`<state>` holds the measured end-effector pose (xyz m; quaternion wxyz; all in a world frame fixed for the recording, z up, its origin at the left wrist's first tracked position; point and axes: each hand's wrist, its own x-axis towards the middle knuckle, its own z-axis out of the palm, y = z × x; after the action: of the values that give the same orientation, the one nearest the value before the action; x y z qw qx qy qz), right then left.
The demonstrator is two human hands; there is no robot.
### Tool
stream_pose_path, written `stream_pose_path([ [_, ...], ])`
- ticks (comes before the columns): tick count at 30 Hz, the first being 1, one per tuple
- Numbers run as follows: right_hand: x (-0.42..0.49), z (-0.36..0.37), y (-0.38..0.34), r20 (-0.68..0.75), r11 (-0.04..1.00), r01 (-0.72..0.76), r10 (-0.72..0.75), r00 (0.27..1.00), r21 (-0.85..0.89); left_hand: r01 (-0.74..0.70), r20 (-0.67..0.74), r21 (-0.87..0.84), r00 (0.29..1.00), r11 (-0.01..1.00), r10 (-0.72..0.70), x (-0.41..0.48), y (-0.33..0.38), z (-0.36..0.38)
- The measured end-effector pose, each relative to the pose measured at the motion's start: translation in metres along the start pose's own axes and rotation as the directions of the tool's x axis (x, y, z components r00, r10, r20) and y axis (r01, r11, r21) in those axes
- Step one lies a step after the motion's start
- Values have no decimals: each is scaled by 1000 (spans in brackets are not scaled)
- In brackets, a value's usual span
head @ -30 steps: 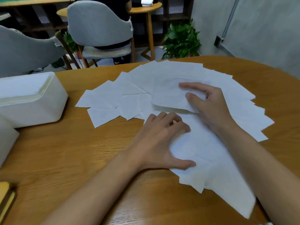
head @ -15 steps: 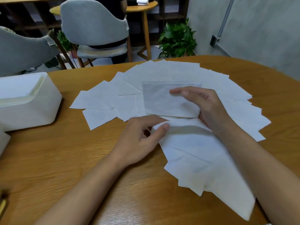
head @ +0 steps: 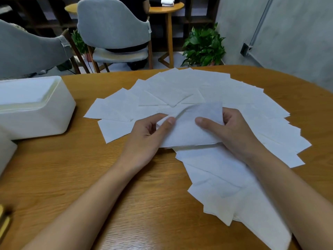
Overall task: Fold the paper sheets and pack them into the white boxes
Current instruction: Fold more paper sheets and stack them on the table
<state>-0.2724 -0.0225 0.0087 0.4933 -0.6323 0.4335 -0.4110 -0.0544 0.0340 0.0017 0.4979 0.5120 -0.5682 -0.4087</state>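
Observation:
Several white paper sheets (head: 225, 98) lie fanned out across the wooden table (head: 54, 168). One folded sheet (head: 189, 130) is lifted just above the fan. My left hand (head: 149, 136) pinches its left edge between thumb and fingers. My right hand (head: 227, 130) grips its right side, thumb on top and fingers behind. A white box (head: 36, 112) stands at the left of the table with its top open. The corner of a second white box (head: 5, 152) shows at the left edge.
Two grey chairs (head: 115, 31) stand beyond the table's far edge, with a small round wooden table (head: 165, 8) and a potted plant (head: 203, 46) behind. A yellow object (head: 4, 221) lies at the lower left edge. A grey wall is on the right.
My right hand drew the folded sheet toward me and lifted it. My left hand left the fan and took hold of the sheet's left edge.

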Motion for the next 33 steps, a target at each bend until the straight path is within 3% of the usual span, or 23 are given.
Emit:
stream_pose_path([
  [5,1,0,1,-29,1000,-10,10,1000,5,35,-130,-87,990,996,-47,3,-1,1],
  [8,-1,1,-3,32,996,80,-79,996,-26,43,-178,-103,982,994,-61,3,-6,0],
  [12,0,-2,-6,66,986,129,-136,989,102,10,-279,38,960,999,1,2,-7,2],
  [15,1,-3,-5,111,975,103,-127,986,199,81,-162,-154,981,985,-106,-1,1,3],
  [18,2,-5,-2,140,987,113,-128,982,115,47,-126,-245,989,968,-80,-3,5,5],
  [21,2,-6,0,170,988,154,-148,974,-26,-19,-201,-121,980,992,-6,-2,0,8],
  [23,4,-7,2,87,984,146,-137,987,-102,-108,-246,110,960,988,132,-2,-4,7],
  [24,6,-9,3,20,981,143,-142,990,-132,-175,-210,256,950,951,231,-2,-6,5],
  [26,9,-13,5,-84,979,133,-147,985,-156,-313,30,432,942,846,334,-3,-6,2],
  [29,12,-14,9,-112,977,125,-145,983,-171,-388,394,482,897,786,202,-7,-11,5],
  [33,12,-11,10,-111,976,133,-154,982,-175,-442,411,502,878,743,245,-5,-19,9],
])
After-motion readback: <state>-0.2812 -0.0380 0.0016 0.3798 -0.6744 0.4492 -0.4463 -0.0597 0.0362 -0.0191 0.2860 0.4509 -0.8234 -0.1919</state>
